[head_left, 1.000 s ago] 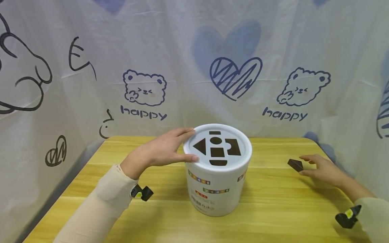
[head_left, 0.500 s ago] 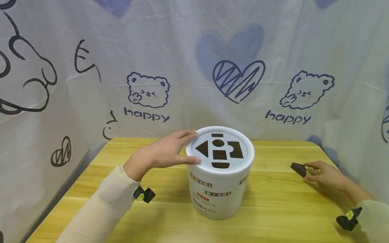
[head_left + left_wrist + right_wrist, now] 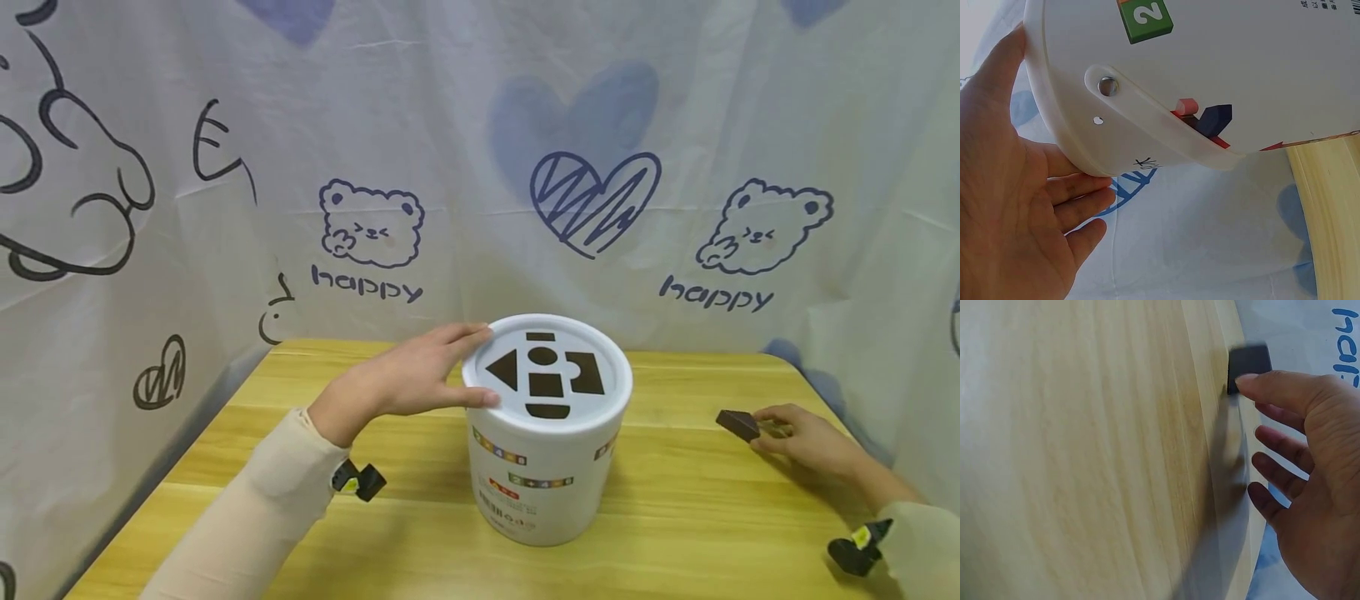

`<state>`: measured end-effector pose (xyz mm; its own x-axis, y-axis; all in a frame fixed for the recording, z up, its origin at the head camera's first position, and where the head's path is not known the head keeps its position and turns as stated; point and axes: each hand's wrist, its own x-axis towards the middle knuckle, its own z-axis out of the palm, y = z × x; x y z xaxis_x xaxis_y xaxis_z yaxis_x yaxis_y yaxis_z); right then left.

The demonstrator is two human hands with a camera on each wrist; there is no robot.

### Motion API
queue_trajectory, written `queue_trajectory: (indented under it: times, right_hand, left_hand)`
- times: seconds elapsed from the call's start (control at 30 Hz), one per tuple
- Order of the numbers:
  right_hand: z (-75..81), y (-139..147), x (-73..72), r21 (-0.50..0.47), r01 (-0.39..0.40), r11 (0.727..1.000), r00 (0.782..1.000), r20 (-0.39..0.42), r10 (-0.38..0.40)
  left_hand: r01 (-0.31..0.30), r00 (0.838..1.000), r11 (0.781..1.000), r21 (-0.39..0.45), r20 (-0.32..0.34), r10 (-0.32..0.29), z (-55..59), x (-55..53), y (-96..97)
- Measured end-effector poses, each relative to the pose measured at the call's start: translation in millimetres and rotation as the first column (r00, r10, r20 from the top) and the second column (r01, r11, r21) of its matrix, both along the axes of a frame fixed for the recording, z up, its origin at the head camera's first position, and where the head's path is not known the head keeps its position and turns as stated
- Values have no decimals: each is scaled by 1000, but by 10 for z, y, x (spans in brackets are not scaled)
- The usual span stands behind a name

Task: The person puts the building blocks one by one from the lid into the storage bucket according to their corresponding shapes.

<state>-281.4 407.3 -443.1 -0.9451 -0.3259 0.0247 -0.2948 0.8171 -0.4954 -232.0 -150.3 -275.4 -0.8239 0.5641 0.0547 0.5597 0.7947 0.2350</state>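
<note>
In the head view a white shape-sorter bucket stands upright on the table, its lid cut with dark openings: a triangle, a circle, a square and others. My left hand rests on the left of the rim, thumb near the front and fingers toward the back. The left wrist view shows these fingers spread along the bucket's edge. At the right, my right hand pinches a small dark block between thumb and forefinger. In the right wrist view the block appears above the wood, the other fingers apart and loosely bent.
The wooden table ends at a printed cloth hung behind and at both sides. A white handle hangs on the bucket's side. Small cameras sit on both wrists, the left one close to the bucket.
The dark block has turned in my right fingers, and the right hand has dropped slightly in the picture. My left hand stays on the rim. The whole view has shifted a little.
</note>
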Motion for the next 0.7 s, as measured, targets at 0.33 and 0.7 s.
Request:
queue_trajectory:
  times: [0.33,0.7]
  right_hand:
    - [-34,2,-51,-63,-54,997,997,47,57]
    - [-16,-91,-93,-38,-79,996,997,-20,78]
  left_hand:
    - [-4,1000,1000,-5,-4,4,-10,6,2]
    - [-5,1000,1000,-3,6,5,-1,6,0]
